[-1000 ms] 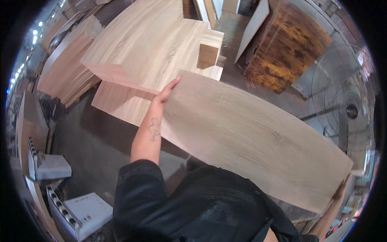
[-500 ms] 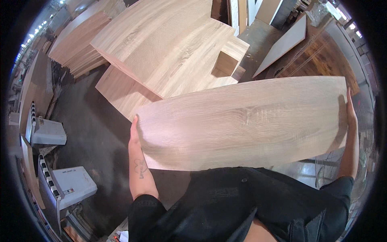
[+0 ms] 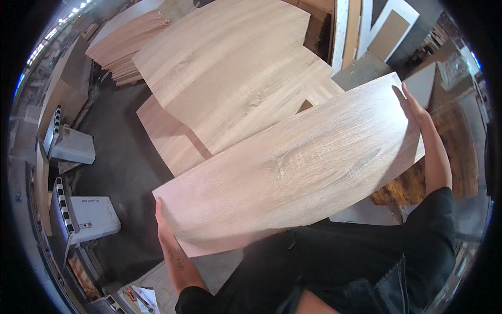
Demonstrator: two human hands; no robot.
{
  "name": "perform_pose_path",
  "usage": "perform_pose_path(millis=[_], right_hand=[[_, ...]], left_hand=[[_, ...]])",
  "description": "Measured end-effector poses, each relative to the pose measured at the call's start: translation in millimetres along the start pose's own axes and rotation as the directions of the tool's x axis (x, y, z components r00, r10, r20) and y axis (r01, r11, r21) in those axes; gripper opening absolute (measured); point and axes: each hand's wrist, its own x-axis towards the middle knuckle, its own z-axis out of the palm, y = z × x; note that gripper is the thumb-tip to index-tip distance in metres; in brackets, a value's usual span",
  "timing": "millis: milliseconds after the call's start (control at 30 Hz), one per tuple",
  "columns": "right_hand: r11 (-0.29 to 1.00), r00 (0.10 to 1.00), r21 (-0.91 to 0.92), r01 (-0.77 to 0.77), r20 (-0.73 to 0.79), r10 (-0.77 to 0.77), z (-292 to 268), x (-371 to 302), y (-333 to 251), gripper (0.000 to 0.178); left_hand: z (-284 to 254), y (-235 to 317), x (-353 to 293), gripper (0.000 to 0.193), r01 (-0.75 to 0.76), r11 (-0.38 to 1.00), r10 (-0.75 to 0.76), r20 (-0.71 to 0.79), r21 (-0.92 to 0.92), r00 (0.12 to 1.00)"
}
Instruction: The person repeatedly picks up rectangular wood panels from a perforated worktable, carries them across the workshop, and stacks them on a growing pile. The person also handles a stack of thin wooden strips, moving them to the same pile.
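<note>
A long pale wood-grain panel (image 3: pixel 298 167) lies across in front of my body, its right end raised farther from me than its left. My left hand (image 3: pixel 160 213) grips the left end, thumb at the edge and the other fingers hidden underneath. At the opposite end, my right hand (image 3: pixel 414 103) holds the short edge, its fingers partly out of sight. Just beyond the panel are larger boards (image 3: pixel 219 68) of the same wood grain, one overlapping another. The held panel hides part of them.
A tall stack of thin boards (image 3: pixel 130 47) stands at the far left. White machine housings (image 3: pixel 94 217) jut out on the left. Tools on white paper (image 3: pixel 141 298) lie at the lower left. On the right is a dark brown wood-grain board (image 3: pixel 455 157).
The panel has tilted, its right end going up and away and its left end down toward me. Both hands moved with it, and the view has turned to the right.
</note>
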Motion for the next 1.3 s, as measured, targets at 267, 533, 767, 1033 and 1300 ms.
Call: perform_pose_path(millis=[267, 533, 767, 1033, 1300], right_hand=[[0.995, 0.893, -0.078, -0.067, 0.441, 0.095, 15.0, 217.3, 21.2, 0.102], [0.995, 0.929, -0.089, -0.037, 0.363, 0.067, 72.6, 371.6, 102.8, 0.093], [0.995, 0.934, 0.023, -0.095, 0.347, 0.082, 118.5, 436.6, 130.3, 0.094], [0.996, 0.944, 0.028, -0.079, 0.322, 0.066, 141.0, 467.7, 130.3, 0.092], [0.998, 0.987, -0.063, -0.012, 0.162, 0.022, 145.2, 461.2, 138.3, 0.098]], left_hand=[[61.9, -23.9, -44.8, 0.075, 0.125, 0.985, -0.076, -0.352, 0.119, 0.933], [51.8, -63.2, 97.0, 0.076, 0.025, 0.968, 0.049, -0.286, 0.251, 0.957], [57.9, -67.0, 192.3, 0.07, 0.06, 0.995, -0.043, -0.195, 0.082, 0.98], [28.4, -78.5, 244.2, 0.068, 0.017, 1.0, -0.017, -0.151, 0.004, 0.988], [17.0, -79.0, 242.1, 0.07, 0.035, 0.997, -0.014, -0.257, 0.075, 0.966]])
